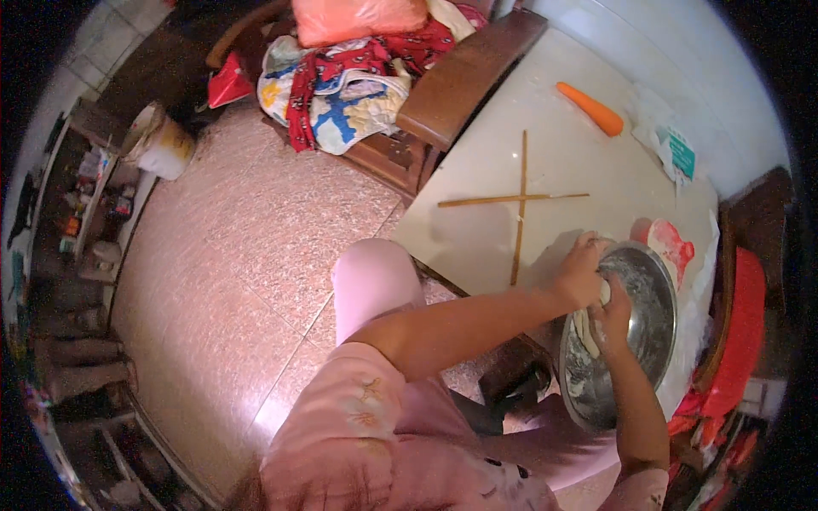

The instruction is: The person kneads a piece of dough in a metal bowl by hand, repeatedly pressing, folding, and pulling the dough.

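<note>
A wide stainless-steel bowl point(653, 319), smeared with white flour or dough, sits tilted at the table's near right side. Pale dough point(604, 294) is held between my two hands over the bowl's left part. My left hand point(580, 271) wraps it from above, its fingers near the bowl's upper-left rim. From below, my right hand point(612, 316) closes on the dough with the thumb pointing up. A long strip of dough point(584, 332) hangs down beside my right hand into the bowl. My fingers partly hide the dough.
Two thin wooden sticks point(523, 172) lie crossed on the pale tabletop point(486, 236). Farther back lie a carrot point(591, 110) and a plastic bag point(679, 153) bearing writing. A floury red plastic item point(671, 246) is beyond the bowl. A wooden chair point(473, 76) holding cloths borders the table.
</note>
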`<move>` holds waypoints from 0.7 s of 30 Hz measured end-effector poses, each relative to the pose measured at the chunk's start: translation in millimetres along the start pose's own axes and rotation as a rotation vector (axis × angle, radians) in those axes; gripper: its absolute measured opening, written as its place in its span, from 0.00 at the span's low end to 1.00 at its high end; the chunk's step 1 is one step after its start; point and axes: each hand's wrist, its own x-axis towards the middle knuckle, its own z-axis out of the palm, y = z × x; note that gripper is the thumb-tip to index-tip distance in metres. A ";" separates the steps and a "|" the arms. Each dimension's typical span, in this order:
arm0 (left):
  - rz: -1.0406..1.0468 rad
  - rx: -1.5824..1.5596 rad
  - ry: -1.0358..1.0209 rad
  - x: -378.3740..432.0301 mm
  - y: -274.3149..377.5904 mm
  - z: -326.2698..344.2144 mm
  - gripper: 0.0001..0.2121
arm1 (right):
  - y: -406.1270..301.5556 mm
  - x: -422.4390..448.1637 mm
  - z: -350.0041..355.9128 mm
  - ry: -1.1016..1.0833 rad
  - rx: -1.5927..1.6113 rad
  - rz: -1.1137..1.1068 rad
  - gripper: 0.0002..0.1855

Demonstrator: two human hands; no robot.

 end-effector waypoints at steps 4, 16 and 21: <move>0.076 -0.016 -0.039 -0.8 9.0 -1.2 0.23 | 29.3 -1.0 -1.5 0.012 -0.061 0.002 0.18; 0.038 0.030 -0.092 7.1 8.3 -8.9 0.22 | 61.1 -6.4 -41.7 0.008 1.062 0.766 0.21; -0.050 -0.056 -0.095 3.9 6.2 -22.5 0.24 | 51.3 -27.7 -77.5 -0.060 1.116 0.578 0.22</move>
